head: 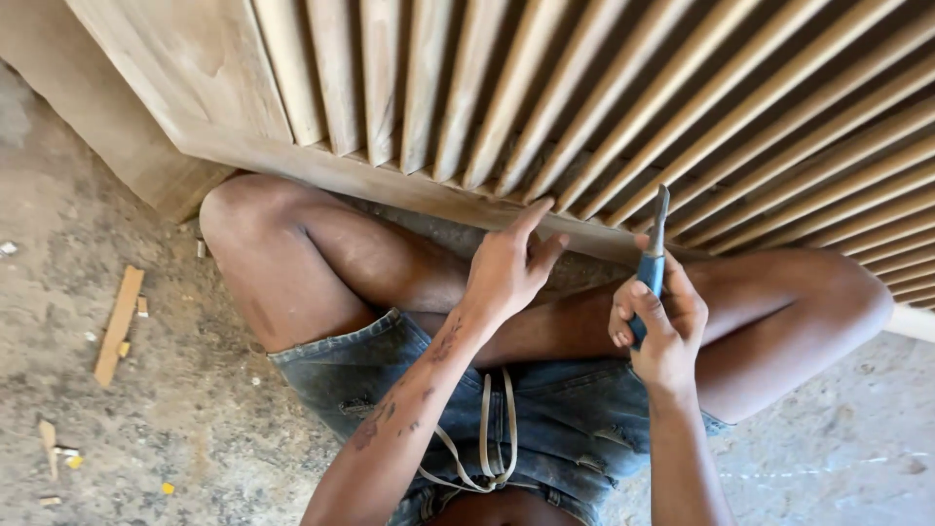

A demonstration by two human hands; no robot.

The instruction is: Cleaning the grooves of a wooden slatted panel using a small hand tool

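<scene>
The right hand (660, 326) keeps a closed grip on a blue-handled chisel with a metal blade (653, 261). The left hand (508, 268), fingers loosely spread, touches the slatted pale wooden panel (545, 88) with its fingertip.

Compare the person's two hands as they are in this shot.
The left hand is open, its fingers stretched to touch the ribbed wooden panel; the right hand is closed. The left hand holds nothing; the right hand grips a blue-handled tool, blade up. Both hover above the knees, close to the panel.
</scene>
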